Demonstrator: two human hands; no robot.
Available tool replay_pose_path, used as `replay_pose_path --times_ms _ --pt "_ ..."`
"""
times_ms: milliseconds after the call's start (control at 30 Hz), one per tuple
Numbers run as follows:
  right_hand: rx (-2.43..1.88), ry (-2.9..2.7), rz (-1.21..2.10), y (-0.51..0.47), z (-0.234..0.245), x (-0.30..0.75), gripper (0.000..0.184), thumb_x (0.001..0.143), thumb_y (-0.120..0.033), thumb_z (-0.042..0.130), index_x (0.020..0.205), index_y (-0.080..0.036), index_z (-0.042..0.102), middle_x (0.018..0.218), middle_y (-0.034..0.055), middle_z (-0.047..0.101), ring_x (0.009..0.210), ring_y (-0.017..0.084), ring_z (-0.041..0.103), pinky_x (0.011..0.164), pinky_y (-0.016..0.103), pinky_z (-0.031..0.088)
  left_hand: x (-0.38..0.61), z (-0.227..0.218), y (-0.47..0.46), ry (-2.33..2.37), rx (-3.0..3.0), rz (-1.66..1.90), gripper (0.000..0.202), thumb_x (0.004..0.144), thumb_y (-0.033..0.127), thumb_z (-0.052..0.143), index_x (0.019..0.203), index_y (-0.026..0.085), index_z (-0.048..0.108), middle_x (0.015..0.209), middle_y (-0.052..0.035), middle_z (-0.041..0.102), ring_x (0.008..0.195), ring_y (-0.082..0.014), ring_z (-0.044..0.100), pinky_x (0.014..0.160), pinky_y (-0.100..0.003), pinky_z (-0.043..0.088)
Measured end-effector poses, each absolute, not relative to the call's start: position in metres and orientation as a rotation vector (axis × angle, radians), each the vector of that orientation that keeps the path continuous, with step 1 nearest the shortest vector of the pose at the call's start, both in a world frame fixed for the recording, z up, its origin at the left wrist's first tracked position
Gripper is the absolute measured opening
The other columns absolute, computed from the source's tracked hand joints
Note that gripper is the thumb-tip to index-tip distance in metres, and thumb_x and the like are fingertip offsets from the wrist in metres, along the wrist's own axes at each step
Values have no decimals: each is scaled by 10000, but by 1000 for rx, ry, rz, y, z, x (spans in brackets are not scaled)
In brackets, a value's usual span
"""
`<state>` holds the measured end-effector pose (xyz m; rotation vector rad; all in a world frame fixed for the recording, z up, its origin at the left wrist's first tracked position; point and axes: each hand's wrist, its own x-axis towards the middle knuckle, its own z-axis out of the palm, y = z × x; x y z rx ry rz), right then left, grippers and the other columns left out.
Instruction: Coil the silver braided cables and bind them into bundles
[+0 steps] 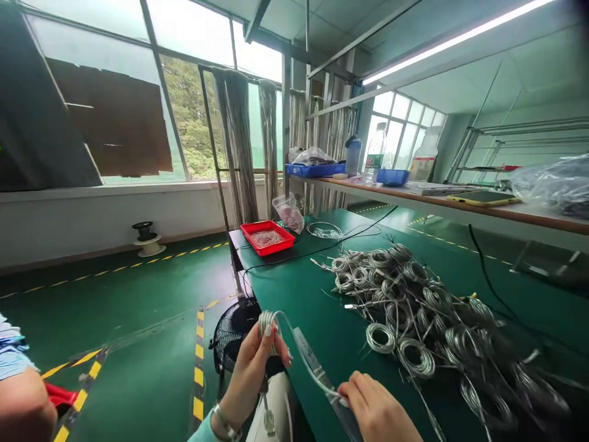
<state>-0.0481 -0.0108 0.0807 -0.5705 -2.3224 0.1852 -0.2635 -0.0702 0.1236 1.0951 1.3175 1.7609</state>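
My left hand [258, 353] is closed around a small coil of pale grey cable [265, 320], held above the table's near edge. From the coil a loose length arcs over to my right hand [375, 405], whose fingers pinch it near the end. A clear plug [269, 422] dangles below my left hand. Beneath the loose length, a flat metal strip like a ruler [317, 368] lies along the table edge. To the right, a large heap of coiled cables [400, 301] covers much of the green table [285, 288].
A red tray [267, 252] of thin pieces and a plastic bag [289, 216] stand at the table's far end. A black fan [234, 331] is beside the table. The shelf [437, 197] carries bottles and blue trays. Another person's arm [23, 393] shows at far left.
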Motion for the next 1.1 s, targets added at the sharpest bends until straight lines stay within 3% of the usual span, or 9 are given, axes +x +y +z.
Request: replay_pose_path --times_ms 100,200,300,400,700,800,1100 --pt "-370 -2477 -8 -15 117 -48 384 959 -107 295 687 -177 557 656 18 584 551 149 503 504 287 306 -256 119 -62 1319 1297 1520 330 905 502 476 821 185 511 654 -22 663 643 -148 587 686 -255 451" --pt "-376 -2520 193 -9 150 -46 277 971 -189 381 769 -176 570 734 5 606 629 143 507 579 278 339 -250 119 -58 1161 1405 1269 312 930 466 449 837 174 509 684 -40 680 659 -149 614 698 -255 449" --pt "-473 -2428 372 5 169 -40 238 976 -236 415 839 -163 596 784 14 606 699 133 528 626 249 370 -241 122 -56 934 1282 1175 278 918 445 489 847 176 509 659 -8 655 569 -141 630 603 -240 456" --pt "-491 -2386 475 16 176 -35 220 964 -241 453 850 -155 620 788 13 602 697 114 535 620 220 383 -233 126 -54 805 1106 1159 267 884 434 558 836 174 527 616 8 644 510 -141 638 555 -229 468" --pt "-484 -2358 490 19 188 -32 143 872 -293 615 848 -152 619 726 1 629 647 115 568 577 207 408 -218 135 -48 592 968 991 272 850 423 621 831 156 578 578 -54 708 518 -139 664 633 -216 510" --pt "-374 -2380 424 19 192 -33 122 876 -260 611 819 -153 612 763 14 652 682 119 589 613 207 428 -216 137 -48 568 991 955 279 873 429 587 819 157 558 589 -88 714 537 -142 668 624 -211 507" --pt "-336 -2390 395 26 190 -29 78 858 -225 636 817 -161 619 782 6 662 723 119 596 642 211 430 -217 135 -46 533 1026 857 330 825 465 635 789 149 551 627 -86 721 560 -144 656 618 -209 475"
